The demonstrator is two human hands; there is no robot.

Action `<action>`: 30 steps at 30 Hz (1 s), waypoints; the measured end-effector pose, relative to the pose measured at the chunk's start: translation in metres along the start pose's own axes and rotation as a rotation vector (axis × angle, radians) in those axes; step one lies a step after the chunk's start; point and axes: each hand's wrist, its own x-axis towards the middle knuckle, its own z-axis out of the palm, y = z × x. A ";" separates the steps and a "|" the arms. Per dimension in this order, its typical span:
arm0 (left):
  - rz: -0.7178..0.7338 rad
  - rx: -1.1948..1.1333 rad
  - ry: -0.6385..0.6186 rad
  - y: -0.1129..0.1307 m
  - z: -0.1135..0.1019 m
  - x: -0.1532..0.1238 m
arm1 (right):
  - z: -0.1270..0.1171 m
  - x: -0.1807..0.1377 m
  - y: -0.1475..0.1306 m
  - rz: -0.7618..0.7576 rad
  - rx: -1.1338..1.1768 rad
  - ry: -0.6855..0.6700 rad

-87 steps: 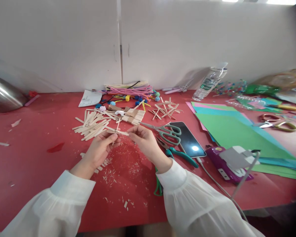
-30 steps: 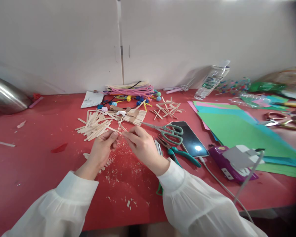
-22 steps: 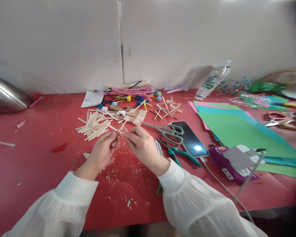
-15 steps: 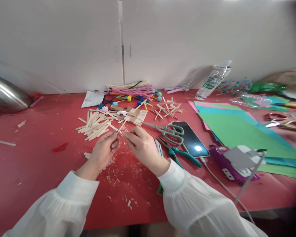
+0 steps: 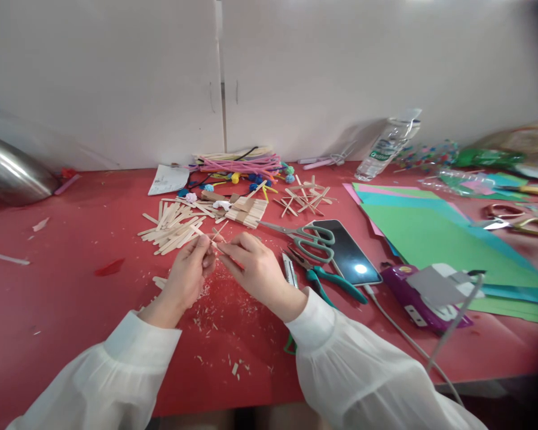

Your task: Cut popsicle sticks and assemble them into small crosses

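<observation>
Thin wooden craft sticks (image 5: 219, 231) cross between the fingertips of both hands, above the red tabletop. My left hand (image 5: 186, 276) is closed, pinching them between thumb and fingers. From the other side my right hand (image 5: 254, 266) also pinches at the sticks, its fingertips almost touching the left ones. Which stick each hand grips is partly hidden by the fingers. Just beyond lie a loose pile of craft sticks (image 5: 173, 230) and a bundle of sticks (image 5: 250, 210). Several small stick pieces stand joined in crossed shapes (image 5: 305, 198) farther right. Wood shavings (image 5: 210, 322) litter the table below.
Green-handled scissors (image 5: 314, 242), pliers (image 5: 341, 285), a utility knife (image 5: 289, 270) and a phone (image 5: 345, 245) with a cable lie right of my hands. Coloured paper (image 5: 430, 233), a purple device (image 5: 425, 301) and a water bottle (image 5: 388, 146) are farther right. Pipe cleaners (image 5: 237, 164) lie behind.
The crossed sticks have tilted lower between my fingers. My right fingertips have shifted slightly left and down, closer to the left hand. Things on the table have not moved.
</observation>
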 end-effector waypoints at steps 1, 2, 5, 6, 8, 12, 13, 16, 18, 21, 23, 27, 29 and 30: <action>-0.009 -0.009 0.005 -0.001 -0.001 0.001 | 0.000 0.000 0.000 0.004 0.022 -0.005; -0.019 -0.019 0.009 -0.001 -0.002 0.002 | 0.000 0.000 0.000 0.008 0.039 -0.011; -0.047 -0.047 0.014 -0.003 -0.004 0.003 | 0.000 0.000 0.001 0.026 0.055 -0.025; -0.053 -0.055 0.014 -0.003 -0.004 0.004 | 0.000 0.000 0.001 0.033 0.055 -0.032; -0.068 -0.070 0.015 -0.003 -0.005 0.005 | 0.000 0.000 0.001 0.044 0.060 -0.049; -0.094 -0.104 0.024 -0.001 -0.005 0.006 | 0.000 0.000 0.002 0.052 0.068 -0.079; -0.095 -0.111 0.024 -0.001 -0.005 0.006 | 0.000 0.000 0.002 0.054 0.070 -0.081; -0.093 -0.123 0.030 0.001 -0.004 0.007 | 0.001 0.000 0.002 0.059 0.093 -0.080; -0.092 -0.126 0.049 0.003 -0.003 0.007 | 0.000 0.000 0.002 0.077 0.136 -0.065; -0.089 -0.130 0.096 0.006 -0.004 0.008 | -0.001 0.001 0.004 0.166 0.260 0.006; -0.076 -0.131 0.130 0.008 -0.005 0.009 | -0.002 0.003 0.006 0.266 0.377 0.071; -0.029 -0.126 0.164 0.007 -0.008 0.012 | -0.006 0.006 0.008 0.463 0.545 0.177; -0.010 -0.133 0.174 0.006 -0.009 0.013 | -0.007 0.007 0.007 0.503 0.587 0.193; -0.005 -0.139 0.178 0.006 -0.009 0.013 | -0.008 0.007 0.006 0.510 0.607 0.190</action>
